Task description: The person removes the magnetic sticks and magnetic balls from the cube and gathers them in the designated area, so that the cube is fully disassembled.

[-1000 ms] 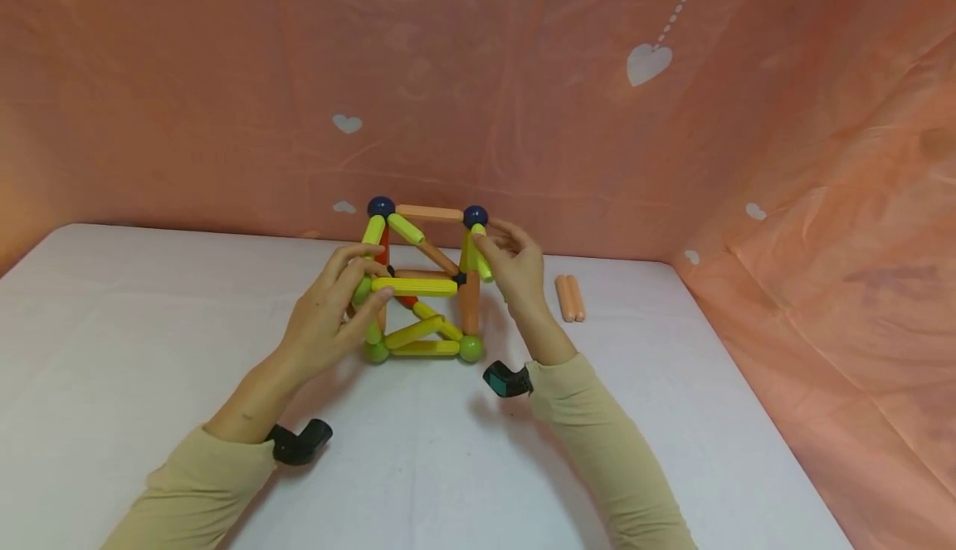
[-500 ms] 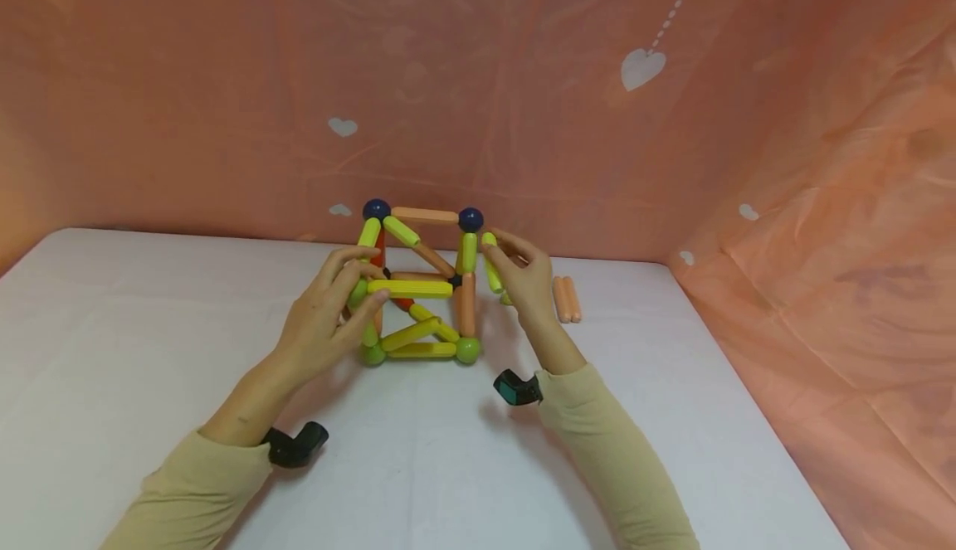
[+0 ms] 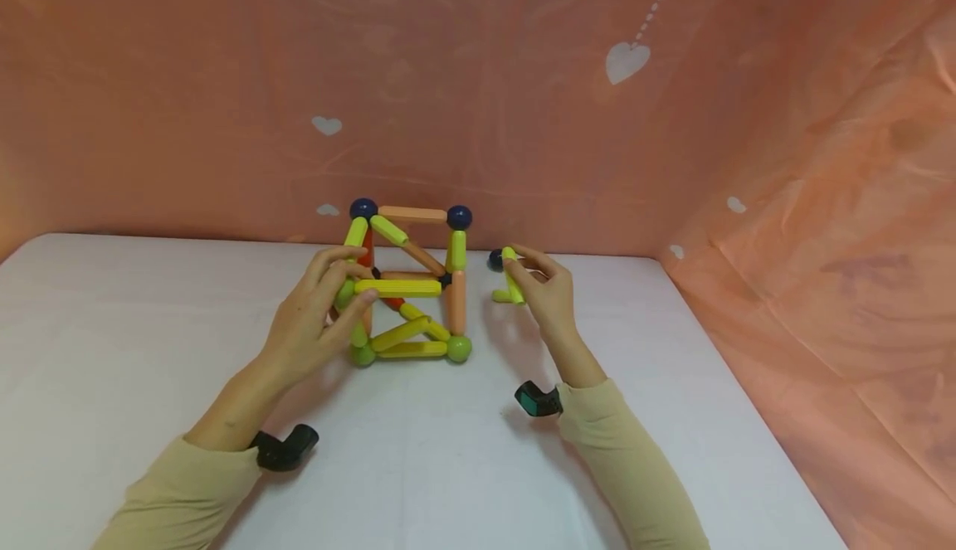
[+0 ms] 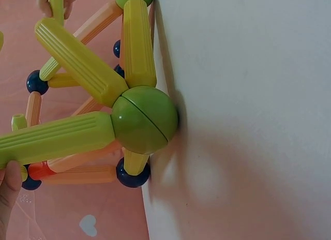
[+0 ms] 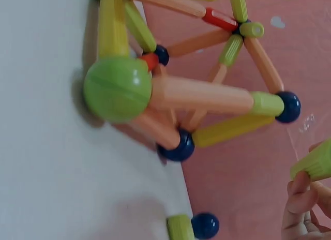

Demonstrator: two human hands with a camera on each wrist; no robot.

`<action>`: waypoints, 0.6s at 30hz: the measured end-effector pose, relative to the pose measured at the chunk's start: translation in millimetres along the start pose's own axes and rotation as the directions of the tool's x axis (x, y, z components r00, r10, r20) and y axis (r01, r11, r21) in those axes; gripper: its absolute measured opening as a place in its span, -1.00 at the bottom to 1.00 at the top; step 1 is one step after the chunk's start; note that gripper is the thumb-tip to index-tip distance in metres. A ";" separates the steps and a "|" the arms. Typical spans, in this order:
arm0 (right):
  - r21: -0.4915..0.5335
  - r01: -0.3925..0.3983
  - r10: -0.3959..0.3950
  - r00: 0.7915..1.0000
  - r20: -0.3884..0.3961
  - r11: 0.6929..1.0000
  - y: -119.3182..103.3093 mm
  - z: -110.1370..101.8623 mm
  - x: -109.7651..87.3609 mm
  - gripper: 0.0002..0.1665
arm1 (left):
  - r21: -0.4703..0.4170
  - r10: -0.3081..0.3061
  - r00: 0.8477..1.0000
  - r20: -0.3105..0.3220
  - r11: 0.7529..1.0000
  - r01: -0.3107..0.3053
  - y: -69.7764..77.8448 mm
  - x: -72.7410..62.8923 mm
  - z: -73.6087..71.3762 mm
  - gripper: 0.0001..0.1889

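A frame of magnetic rods and balls stands on the table, with a dark blue ball (image 3: 459,217) at its top right and a green ball (image 3: 459,348) at its bottom right. My left hand (image 3: 295,326) holds the frame's left side, fingers and thumb about a green ball (image 3: 345,294) where a yellow rod (image 3: 399,288) begins. To the right, my right hand (image 3: 551,294) pinches a lime-green magnetic rod (image 3: 513,275), apart from the frame. That rod's end (image 5: 316,163) shows between thumb and fingers in the right wrist view.
Beyond the pinched rod lie a loose dark blue ball (image 3: 495,260) and a short green rod (image 3: 504,296). In the right wrist view this green rod (image 5: 180,228) touches the ball. A pink curtain (image 3: 478,102) hangs behind the white table (image 3: 418,467).
My right hand has carried the lime-green rod from the frame's top right corner rightward and lower, now covering two peach rods. The left hand keeps its hold on the frame.
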State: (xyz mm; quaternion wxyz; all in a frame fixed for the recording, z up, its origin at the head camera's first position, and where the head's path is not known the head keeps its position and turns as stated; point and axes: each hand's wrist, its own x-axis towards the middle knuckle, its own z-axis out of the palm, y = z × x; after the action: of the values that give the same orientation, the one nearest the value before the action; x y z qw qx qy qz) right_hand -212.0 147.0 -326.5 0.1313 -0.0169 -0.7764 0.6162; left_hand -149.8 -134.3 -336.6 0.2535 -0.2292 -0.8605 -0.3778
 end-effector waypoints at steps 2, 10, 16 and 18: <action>-0.002 0.001 -0.001 1.000 -0.004 1.000 2.3 -5.0 -0.3 -0.63 | 0.003 0.002 1.000 -0.002 1.000 -0.002 -0.3 0.0 0.4 -0.78; -0.046 -0.027 0.026 0.999 -0.039 0.999 19.8 -26.8 -0.3 -0.64 | -0.001 0.015 1.000 -0.009 1.000 -0.015 -0.6 -0.5 0.3 -0.78; -0.088 -0.038 0.032 0.997 -0.065 0.995 33.9 -39.9 5.8 -0.64 | 0.002 0.017 1.000 -0.021 1.000 -0.017 -0.9 -1.0 -0.9 -0.76; -0.107 -0.056 0.048 0.996 -0.073 0.993 39.4 -44.7 9.7 -0.63 | 0.006 0.014 1.000 -0.021 1.000 -0.014 -0.9 -0.9 -1.0 -0.77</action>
State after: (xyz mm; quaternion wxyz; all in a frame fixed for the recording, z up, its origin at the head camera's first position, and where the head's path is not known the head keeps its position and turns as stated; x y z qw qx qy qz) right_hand -216.7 200.8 -353.4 0.1412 -0.0660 -0.8029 0.5753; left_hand -149.3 -135.8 -337.0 0.2660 -0.2306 -0.8572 -0.3759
